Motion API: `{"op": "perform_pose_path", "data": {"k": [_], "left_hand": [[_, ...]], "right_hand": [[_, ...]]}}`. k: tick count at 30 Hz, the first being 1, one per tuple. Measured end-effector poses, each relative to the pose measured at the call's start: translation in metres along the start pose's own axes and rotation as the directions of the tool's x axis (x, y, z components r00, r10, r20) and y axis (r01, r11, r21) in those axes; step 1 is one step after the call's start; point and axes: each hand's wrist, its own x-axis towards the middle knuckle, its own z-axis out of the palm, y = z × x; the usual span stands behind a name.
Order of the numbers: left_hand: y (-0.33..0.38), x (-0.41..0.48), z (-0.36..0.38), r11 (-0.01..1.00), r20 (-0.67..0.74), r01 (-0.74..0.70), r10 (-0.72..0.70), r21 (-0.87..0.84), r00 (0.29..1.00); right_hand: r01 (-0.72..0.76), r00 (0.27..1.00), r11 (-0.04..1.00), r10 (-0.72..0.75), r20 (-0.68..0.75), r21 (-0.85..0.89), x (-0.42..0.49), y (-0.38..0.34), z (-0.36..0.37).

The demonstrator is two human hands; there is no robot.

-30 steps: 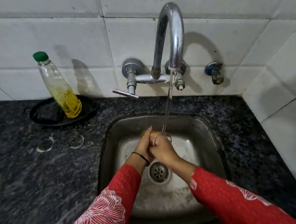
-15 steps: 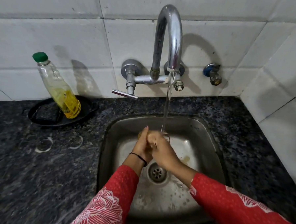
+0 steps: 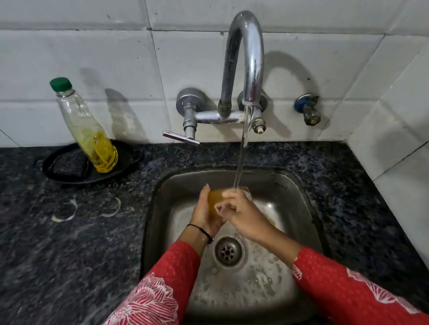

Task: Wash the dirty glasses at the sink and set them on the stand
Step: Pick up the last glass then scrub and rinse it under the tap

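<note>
A clear glass (image 3: 215,202) with amber liquid in it is held over the steel sink (image 3: 291,193), under the stream of water from the curved tap (image 3: 243,64). My left hand (image 3: 203,211) cups the glass from the left and below. My right hand (image 3: 243,213) grips its rim side, fingers curled over the top where the water lands. Most of the glass is hidden between my hands. No stand is in view.
A bottle of yellow liquid with a green cap (image 3: 86,128) leans in a black dish (image 3: 123,167) with a dark scrub pad (image 3: 68,166) on the dark granite counter (image 3: 54,253). White rings mark the counter. A small wall valve (image 3: 308,110) sits right of the tap. Tiled walls close the back and right.
Both hands have stayed under the stream with the glass. The amber part of the glass now shows more between my hands, and more brownish water has run over the sink floor.
</note>
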Motion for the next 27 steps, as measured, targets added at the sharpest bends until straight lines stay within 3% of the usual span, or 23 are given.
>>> {"op": "perform_pose_path", "data": {"k": [1, 2, 3, 5, 7, 9, 13, 16, 20, 21, 22, 24, 25, 27], "left_hand": [[-0.003, -0.001, 0.0, 1.0, -0.028, 0.027, -0.027, 0.009, 0.999], [-0.005, -0.001, -0.004, 0.999, -0.044, 0.049, -0.049, -0.005, 0.998], [-0.009, -0.001, -0.008, 0.997, -0.052, 0.068, -0.069, -0.032, 0.996], [-0.016, -0.003, -0.012, 0.991, -0.06, 0.107, -0.111, -0.076, 0.992], [-0.021, -0.004, -0.013, 0.989, -0.057, 0.107, -0.114, -0.103, 0.992], [-0.022, -0.005, -0.011, 0.989, -0.05, 0.051, -0.058, -0.139, 0.997], [-0.011, -0.011, -0.008, 0.982, 0.011, -0.049, 0.051, -0.181, 0.999], [-0.004, -0.016, -0.005, 0.981, 0.022, -0.053, 0.058, -0.187, 0.998], [0.004, -0.024, 0.004, 0.987, -0.046, -0.161, 0.16, -0.016, 0.986], [0.006, -0.025, 0.008, 0.97, -0.078, -0.232, 0.238, 0.078, 0.968], [0.008, -0.027, 0.012, 0.927, -0.103, -0.312, 0.338, 0.209, 0.936], [0.011, -0.03, 0.022, 0.73, -0.052, -0.433, 0.537, 0.529, 0.842], [0.01, -0.031, 0.026, 0.621, 0.02, -0.466, 0.587, 0.63, 0.81], [0.006, -0.036, 0.033, 0.504, 0.131, -0.515, 0.615, 0.693, 0.777]], "right_hand": [[0.157, 0.985, 0.953, -0.133, 0.108, -0.259, -0.005, 0.003, -0.006], [0.299, 0.951, 0.835, -0.223, 0.213, -0.462, -0.006, 0.006, -0.011], [0.376, 0.926, 0.724, -0.261, 0.274, -0.579, -0.007, 0.005, -0.017], [0.452, 0.891, 0.61, -0.347, 0.293, -0.651, -0.008, 0.0, -0.023], [0.501, 0.847, 0.589, -0.484, 0.219, -0.634, -0.008, -0.005, -0.026], [0.509, 0.83, 0.669, -0.549, 0.101, -0.542, -0.014, -0.002, -0.023], [0.444, 0.847, 0.873, -0.482, -0.224, -0.2, -0.021, 0.012, -0.008], [0.306, 0.833, 0.951, -0.289, -0.473, -0.042, -0.027, 0.012, 0.011], [0.203, 0.858, 0.911, 0.011, -0.514, 0.358, -0.036, 0.007, 0.035], [0.143, 0.847, 0.832, 0.177, -0.501, 0.536, -0.034, 0.006, 0.039], [0.091, 0.821, 0.659, 0.374, -0.431, 0.747, -0.031, 0.004, 0.041], [0.077, 0.796, 0.153, 0.586, -0.153, 0.985, -0.025, 0.002, 0.043], [0.06, 0.793, -0.004, 0.608, -0.046, 0.998, -0.022, 0.003, 0.042], [0.006, 0.786, -0.106, 0.615, 0.061, 0.994, -0.018, 0.004, 0.037]]}}
